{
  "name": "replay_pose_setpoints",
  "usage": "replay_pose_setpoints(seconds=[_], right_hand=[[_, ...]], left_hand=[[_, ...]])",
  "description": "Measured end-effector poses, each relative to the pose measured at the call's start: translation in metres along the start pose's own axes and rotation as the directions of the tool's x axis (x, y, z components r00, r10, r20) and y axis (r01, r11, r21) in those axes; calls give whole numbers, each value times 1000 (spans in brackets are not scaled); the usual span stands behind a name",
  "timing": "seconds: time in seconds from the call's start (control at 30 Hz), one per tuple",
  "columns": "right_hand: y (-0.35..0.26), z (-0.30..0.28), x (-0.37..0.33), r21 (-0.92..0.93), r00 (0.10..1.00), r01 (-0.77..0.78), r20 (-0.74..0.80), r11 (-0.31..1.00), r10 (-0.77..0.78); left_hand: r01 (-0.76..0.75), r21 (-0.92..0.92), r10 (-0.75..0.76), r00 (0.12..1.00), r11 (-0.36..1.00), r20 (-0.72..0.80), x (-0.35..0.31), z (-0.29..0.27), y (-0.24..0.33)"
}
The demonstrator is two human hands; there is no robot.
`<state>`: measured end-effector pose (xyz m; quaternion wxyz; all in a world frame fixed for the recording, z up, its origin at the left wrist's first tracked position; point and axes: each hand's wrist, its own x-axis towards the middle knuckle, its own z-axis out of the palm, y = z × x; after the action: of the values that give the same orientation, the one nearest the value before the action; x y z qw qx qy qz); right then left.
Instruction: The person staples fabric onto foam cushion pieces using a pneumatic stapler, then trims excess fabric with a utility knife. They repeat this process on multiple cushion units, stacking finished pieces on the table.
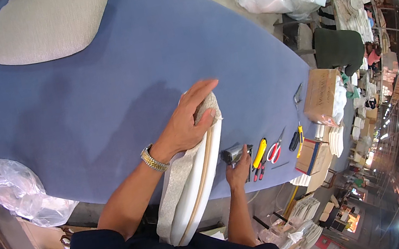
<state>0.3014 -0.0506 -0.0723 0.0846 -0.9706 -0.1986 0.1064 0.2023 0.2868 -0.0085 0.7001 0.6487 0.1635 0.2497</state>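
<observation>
A seat cushion [198,191] stands on edge against my body, showing white foam, a tan strip along its side and beige fabric partly over it. My left hand [189,121], with a metal watch on its wrist, grips the cushion's upper end, fingers over the fabric and thumb on the near side. To the right, my right hand [238,171] is closed around a black and silver hand tool that looks like a staple gun [236,153], at the table's near edge. My fingers partly hide its handle.
Beside my right hand lie a yellow utility knife [259,153], red-handled scissors [274,152], pliers [258,171] and a yellow-handled screwdriver [300,140] on the blue table [97,89]. A beige cushion [48,25] rests far left. Clear plastic [27,189] hangs near left; a cardboard box [320,95] sits right.
</observation>
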Motion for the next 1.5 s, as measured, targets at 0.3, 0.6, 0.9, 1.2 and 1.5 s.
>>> replay_pose_setpoints(seconds=[0.3, 0.6, 0.9, 1.2, 1.5], right_hand=[[-74, -123, 35, 694, 988, -57, 144, 718, -61], [-194, -205, 81, 418, 650, 625, 189, 660, -736], [-213, -207, 102, 402, 496, 704, 312, 585, -811], [-237, -214, 114, 377, 450, 682, 458, 626, -767], [-245, -199, 117, 274, 530, 673, 469, 687, -706]], left_hand=[[-10, 1, 10, 999, 1000, 50, -5, -1, -2], [10, 39, -14, 995, 999, 100, -2, -3, 0], [33, 25, -35, 994, 999, 105, -1, -4, 0], [41, -20, -37, 988, 999, 147, 1, -7, -1], [93, -269, -37, 978, 959, 205, 22, -33, -24]])
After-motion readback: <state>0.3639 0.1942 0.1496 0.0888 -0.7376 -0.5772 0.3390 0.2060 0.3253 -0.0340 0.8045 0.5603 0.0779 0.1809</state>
